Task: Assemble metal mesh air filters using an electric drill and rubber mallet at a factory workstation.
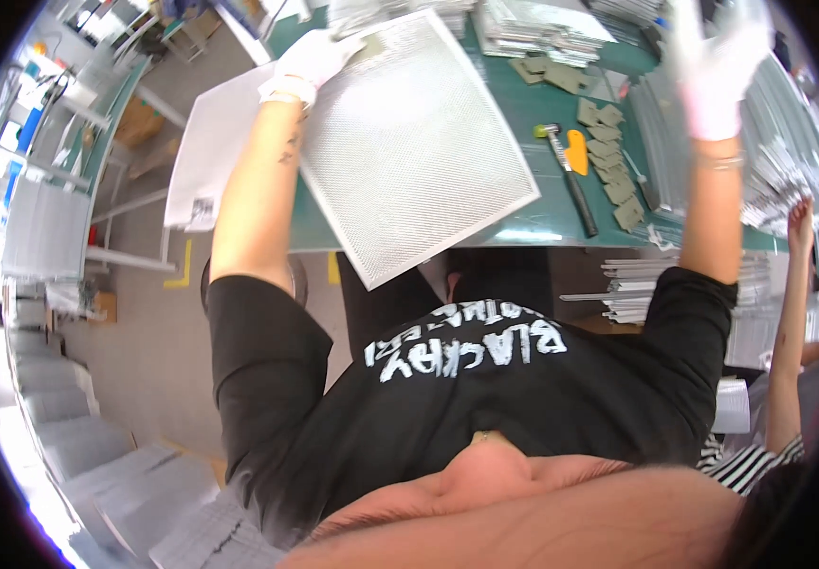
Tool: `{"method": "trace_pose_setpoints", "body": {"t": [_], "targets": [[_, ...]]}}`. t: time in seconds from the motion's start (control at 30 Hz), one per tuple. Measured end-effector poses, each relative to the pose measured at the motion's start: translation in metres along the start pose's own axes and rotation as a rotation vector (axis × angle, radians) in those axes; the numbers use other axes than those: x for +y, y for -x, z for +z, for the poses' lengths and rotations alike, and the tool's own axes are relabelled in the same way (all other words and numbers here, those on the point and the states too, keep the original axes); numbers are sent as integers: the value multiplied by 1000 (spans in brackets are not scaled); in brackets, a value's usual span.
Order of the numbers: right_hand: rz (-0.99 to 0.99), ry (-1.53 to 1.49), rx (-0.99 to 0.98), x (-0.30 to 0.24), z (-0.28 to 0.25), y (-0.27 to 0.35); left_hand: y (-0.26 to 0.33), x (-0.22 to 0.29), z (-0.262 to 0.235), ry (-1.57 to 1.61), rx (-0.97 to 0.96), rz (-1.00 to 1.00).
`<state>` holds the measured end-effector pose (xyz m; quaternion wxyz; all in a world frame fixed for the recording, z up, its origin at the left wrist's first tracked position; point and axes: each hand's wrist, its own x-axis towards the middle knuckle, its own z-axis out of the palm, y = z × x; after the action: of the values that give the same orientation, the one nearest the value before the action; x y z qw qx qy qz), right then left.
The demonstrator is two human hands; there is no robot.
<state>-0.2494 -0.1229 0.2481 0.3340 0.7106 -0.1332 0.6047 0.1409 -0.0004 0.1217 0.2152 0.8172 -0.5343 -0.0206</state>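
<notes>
A white-framed mesh panel lies turned at an angle on the green table, its near corner sticking out past the front edge. At its far left corner is my left hand, white-gloved and closed on that part of the panel. A small grey-green piece shows by its fingertips; whether the fingers pinch it is unclear. My right hand, also gloved, is raised over the right side of the table beside stacked metal strips. Motion smears its fingers, and nothing can be made out in it.
A hammer, an orange scraper and a row of grey-green pieces lie right of the panel. White panels are stacked behind. A pale sheet is at left. Another person's arm reaches in at right.
</notes>
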Motion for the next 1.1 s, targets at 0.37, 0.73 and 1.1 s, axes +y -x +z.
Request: {"method": "trace_pose_setpoints", "body": {"t": [0.37,0.73,1.1], "targets": [[-102,-985,-582,-162,-8,165,-9,-10,-20,-325,-399,16],[950,-1087,-522,-189,-5,227,111,140,-11,-61,123,848],[761,87,-1232,-92,-31,301,84,147,14,-87,286,885]]}}
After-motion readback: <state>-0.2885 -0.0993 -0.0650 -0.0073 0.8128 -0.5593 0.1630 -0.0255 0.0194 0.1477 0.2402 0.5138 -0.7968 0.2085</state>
